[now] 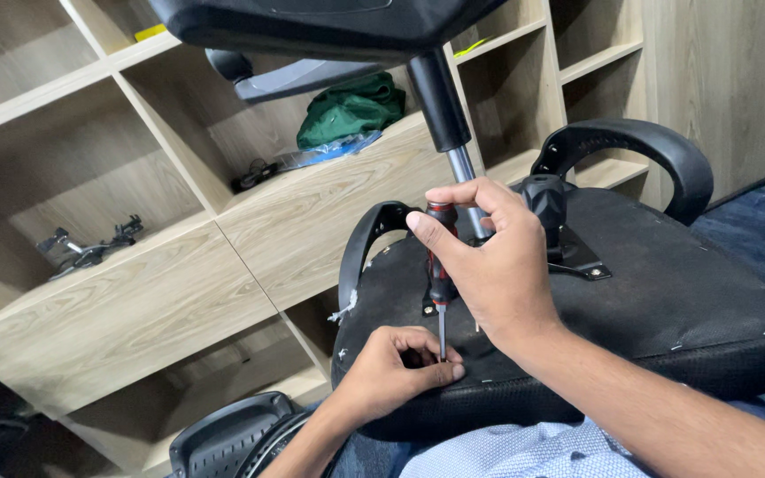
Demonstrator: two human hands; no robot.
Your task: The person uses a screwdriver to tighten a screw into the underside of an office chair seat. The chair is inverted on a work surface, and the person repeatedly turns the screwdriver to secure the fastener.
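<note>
Atop upturned chair seat (666, 292), right hand (489, 265) gripping screwdriver (440, 265), left hand (396, 367) pinching its tip.

Screwdriver (440, 265) tip hidden behind left hand (400, 367) fingers, its handle mostly covered by right hand (489, 261); chair base (312, 22) cut off at top edge, shelf clutter (86, 248) too small to identify.

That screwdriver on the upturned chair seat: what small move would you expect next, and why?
Probably a twist of the handle. The right hand wraps the red and black screwdriver, held upright, while the left hand pinches around its tip against the black underside of the seat. The tip looks already planted and steadied, though the screw itself is hidden by the fingers.
</note>
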